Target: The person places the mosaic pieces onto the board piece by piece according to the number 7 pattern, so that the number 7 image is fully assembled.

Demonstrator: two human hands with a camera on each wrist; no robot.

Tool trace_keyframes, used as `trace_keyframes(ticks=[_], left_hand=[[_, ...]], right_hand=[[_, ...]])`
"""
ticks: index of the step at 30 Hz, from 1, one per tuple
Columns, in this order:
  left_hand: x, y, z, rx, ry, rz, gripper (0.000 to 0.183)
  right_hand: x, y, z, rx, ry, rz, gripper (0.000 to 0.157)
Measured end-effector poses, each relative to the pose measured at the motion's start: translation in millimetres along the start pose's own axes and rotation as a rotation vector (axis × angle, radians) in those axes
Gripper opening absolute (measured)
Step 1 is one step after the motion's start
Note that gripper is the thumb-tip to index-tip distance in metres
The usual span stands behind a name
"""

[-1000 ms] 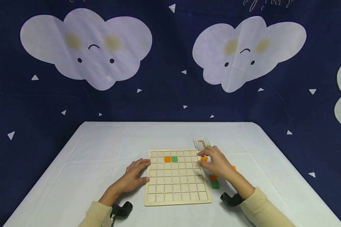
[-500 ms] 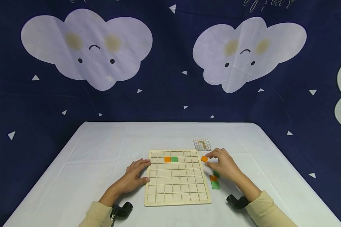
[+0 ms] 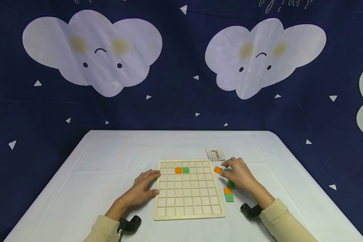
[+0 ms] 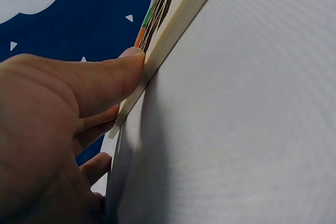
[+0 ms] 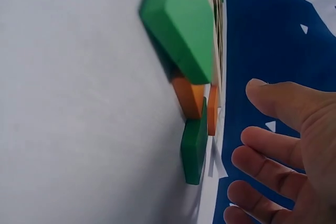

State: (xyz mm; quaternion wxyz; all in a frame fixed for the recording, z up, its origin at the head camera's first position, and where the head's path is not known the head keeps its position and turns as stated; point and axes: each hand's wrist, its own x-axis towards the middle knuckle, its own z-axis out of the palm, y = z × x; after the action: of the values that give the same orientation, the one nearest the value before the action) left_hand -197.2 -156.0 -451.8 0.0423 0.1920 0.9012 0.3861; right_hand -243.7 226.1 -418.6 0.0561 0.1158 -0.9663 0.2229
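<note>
A wooden grid board [image 3: 187, 215] lies on the white table, with an orange tile [image 3: 178, 170] and a green tile [image 3: 186, 170] side by side in its second row. Along the board's left edge rests my left hand [image 3: 142, 190]; in the left wrist view its thumb [image 4: 113, 80] touches the rim. My right hand [image 3: 239, 172] hovers right of the board, fingers apart and holding nothing. Just beside its fingertips lies a loose orange tile [image 3: 217, 169]. Nearer me are a dark green tile [image 3: 231, 184], another orange tile [image 3: 227, 190] and a lighter green tile [image 3: 229, 197].
A small printed card [image 3: 215, 154] with a coloured grid pattern lies beyond the board's far right corner. Black wrist mounts [image 3: 250, 210] jut out below both forearms. A dark blue cloth with clouds [image 3: 92, 50] hangs behind the table.
My right hand has drawn back to the right from the board's upper right corner, uncovering the card, the loose orange tile and the dark green tile. The left hand has stayed put.
</note>
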Motion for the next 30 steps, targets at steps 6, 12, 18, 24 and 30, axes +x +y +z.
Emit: trace_keyframes(ticks=[6, 12, 18, 24, 30], left_hand=[[-0.8, -0.3, 0.1, -0.004, 0.009, 0.014, 0.062], [-0.6, 0.3, -0.4, -0.005, 0.004, 0.011, 0.062], [0.1, 0.3, -0.2, -0.009, 0.0, 0.009, 0.062], [-0.2, -0.1, 0.2, -0.004, 0.007, 0.007, 0.062], [-0.7, 0.3, 0.6, -0.003, 0.01, -0.001, 0.062]], right_hand=[[6, 2, 3.5, -0.033, -0.019, 0.01, 0.036], [10, 4, 7.8, -0.044, -0.035, 0.022, 0.036], [14, 6, 10.4, -0.051, -0.045, 0.033, 0.036], [16, 7, 12.2, -0.07, -0.055, 0.016, 0.033], [18, 5, 13.5, -0.1, -0.061, 0.009, 0.033]])
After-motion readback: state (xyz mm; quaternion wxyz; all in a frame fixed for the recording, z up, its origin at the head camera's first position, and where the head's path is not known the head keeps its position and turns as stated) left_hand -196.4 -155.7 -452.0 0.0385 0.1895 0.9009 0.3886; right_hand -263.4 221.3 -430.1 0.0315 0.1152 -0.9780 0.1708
